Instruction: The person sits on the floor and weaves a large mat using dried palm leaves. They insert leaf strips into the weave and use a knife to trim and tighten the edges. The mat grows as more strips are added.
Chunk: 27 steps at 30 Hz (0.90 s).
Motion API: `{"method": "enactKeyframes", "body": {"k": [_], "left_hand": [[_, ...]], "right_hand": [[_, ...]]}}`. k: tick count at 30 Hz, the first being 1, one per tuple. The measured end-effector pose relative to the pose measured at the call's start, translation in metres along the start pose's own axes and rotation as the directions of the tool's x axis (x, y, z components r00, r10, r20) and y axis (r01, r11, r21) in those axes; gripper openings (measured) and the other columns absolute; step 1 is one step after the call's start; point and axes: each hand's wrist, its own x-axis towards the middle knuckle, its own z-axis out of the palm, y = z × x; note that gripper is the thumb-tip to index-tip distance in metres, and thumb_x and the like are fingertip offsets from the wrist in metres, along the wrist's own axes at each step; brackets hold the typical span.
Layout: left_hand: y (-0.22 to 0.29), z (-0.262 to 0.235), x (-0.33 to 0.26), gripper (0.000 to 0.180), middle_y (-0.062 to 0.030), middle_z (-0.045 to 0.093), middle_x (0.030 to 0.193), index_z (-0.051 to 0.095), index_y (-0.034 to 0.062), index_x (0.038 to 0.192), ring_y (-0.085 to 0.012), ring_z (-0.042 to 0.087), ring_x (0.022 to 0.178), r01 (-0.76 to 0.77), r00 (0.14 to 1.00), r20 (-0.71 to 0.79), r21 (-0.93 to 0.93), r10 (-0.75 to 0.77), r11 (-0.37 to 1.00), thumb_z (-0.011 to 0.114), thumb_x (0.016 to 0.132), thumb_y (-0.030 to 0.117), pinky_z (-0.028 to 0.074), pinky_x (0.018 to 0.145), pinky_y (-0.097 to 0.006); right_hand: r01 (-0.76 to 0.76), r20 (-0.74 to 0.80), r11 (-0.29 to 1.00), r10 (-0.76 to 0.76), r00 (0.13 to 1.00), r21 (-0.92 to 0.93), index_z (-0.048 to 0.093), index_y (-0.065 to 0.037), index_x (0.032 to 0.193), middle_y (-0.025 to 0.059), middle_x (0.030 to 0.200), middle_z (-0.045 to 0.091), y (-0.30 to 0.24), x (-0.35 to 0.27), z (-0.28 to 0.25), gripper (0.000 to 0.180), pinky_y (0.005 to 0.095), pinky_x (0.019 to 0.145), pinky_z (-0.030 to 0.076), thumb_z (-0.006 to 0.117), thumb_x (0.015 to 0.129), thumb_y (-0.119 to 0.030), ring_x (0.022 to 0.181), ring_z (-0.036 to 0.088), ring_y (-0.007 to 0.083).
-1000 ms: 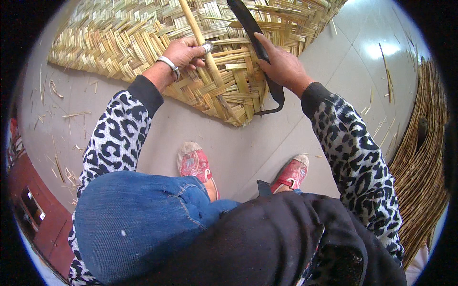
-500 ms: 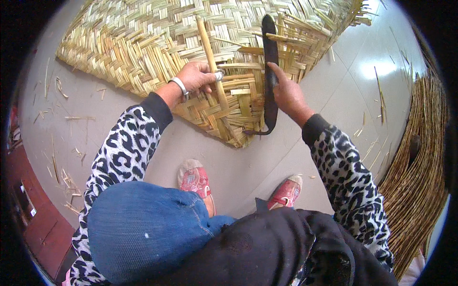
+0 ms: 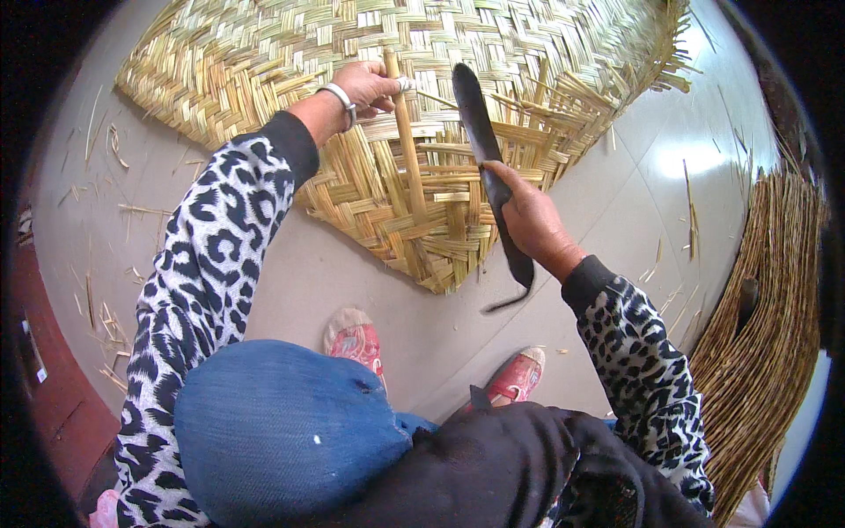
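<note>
Gripping flat, hook-ended tool (image 3: 478,119) over plaited mat (image 3: 308,44)

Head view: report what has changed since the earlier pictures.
The left hand has slid away from the person, up the pale flat strip toward its far end. The right hand has drawn the black hook-ended tool nearer the person, its hook now past the woven mat's corner. Both holds stay.

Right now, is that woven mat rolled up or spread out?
Spread out: the mat lies broad across the floor, its near corner showing. Its far edge is out of view.
</note>
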Motion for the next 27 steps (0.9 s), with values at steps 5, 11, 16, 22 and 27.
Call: {"method": "enactKeyframes", "body": {"k": [5, 11, 16, 22, 27], "left_hand": [[-0.019, 0.002, 0.013, 0.015, -0.0015, 0.07, 0.081, 0.067, 0.0097, 0.096, -0.0077, 0.066, 0.067, -0.024, 1.0, -0.019, 0.016, 0.025, 1.0, 0.074, 0.089, 0.021, 0.04, 0.045, -0.023], [-0.032, 0.0, 0.022, 0.012, 0.0007, 0.066, 0.073, 0.066, 0.0095, 0.092, -0.0061, 0.054, 0.05, -0.115, 0.991, -0.056, 0.062, 0.119, 0.991, 0.075, 0.089, 0.018, 0.037, 0.04, -0.023], [-0.034, -0.001, 0.019, 0.016, 0.0011, 0.065, 0.071, 0.066, 0.0083, 0.093, -0.0077, 0.053, 0.051, -0.149, 0.989, 0.01, -0.099, 0.15, 0.984, 0.078, 0.087, 0.018, 0.04, 0.042, -0.024], [-0.029, -0.001, 0.01, 0.015, -0.0026, 0.068, 0.08, 0.069, 0.0041, 0.095, -0.0122, 0.064, 0.067, -0.13, 0.991, -0.032, -0.136, 0.127, 0.982, 0.077, 0.083, 0.003, 0.054, 0.058, -0.027], [-0.032, -0.005, 0.016, 0.024, -0.0015, 0.07, 0.089, 0.072, 0.0054, 0.101, -0.0108, 0.064, 0.073, -0.291, 0.943, -0.117, 0.171, 0.312, 0.941, 0.081, 0.083, 0.018, 0.053, 0.067, -0.027]], "right_hand": [[-0.316, 0.11, 0.912, 0.297, 0.949, 0.262, 0.041, -0.013, 0.143, 0.0014, 0.066, 0.043, -0.026, 0.0, -0.005, 0.043, 0.0328, 0.053, 0.045, 0.043, 0.1, -0.011, 0.059, 0.05, 0.0138], [0.117, 0.227, 0.986, -0.142, 0.964, 0.119, 0.038, -0.016, 0.144, 0.0266, 0.099, 0.068, -0.051, -0.01, -0.011, 0.056, 0.0496, 0.077, 0.055, 0.058, 0.098, -0.042, 0.087, 0.071, 0.0416], [0.278, 0.47, 0.839, -0.03, 0.882, -0.468, 0.035, -0.019, 0.15, 0.025, 0.097, 0.068, -0.048, 0.013, -0.014, 0.062, 0.0506, 0.07, 0.056, 0.06, 0.094, -0.027, 0.081, 0.07, 0.0399], [0.206, 0.403, 0.822, 0.03, 0.915, -0.53, 0.042, -0.018, 0.15, 0.0201, 0.085, 0.067, -0.047, 0.038, -0.027, 0.056, 0.0481, 0.067, 0.053, 0.053, 0.096, -0.023, 0.077, 0.068, 0.0353], [0.245, 0.383, 0.845, -0.052, 0.922, -0.475, 0.045, -0.019, 0.148, 0.0206, 0.087, 0.068, -0.039, 0.034, -0.028, 0.055, 0.0501, 0.07, 0.052, 0.055, 0.094, -0.025, 0.077, 0.067, 0.0374]]}}
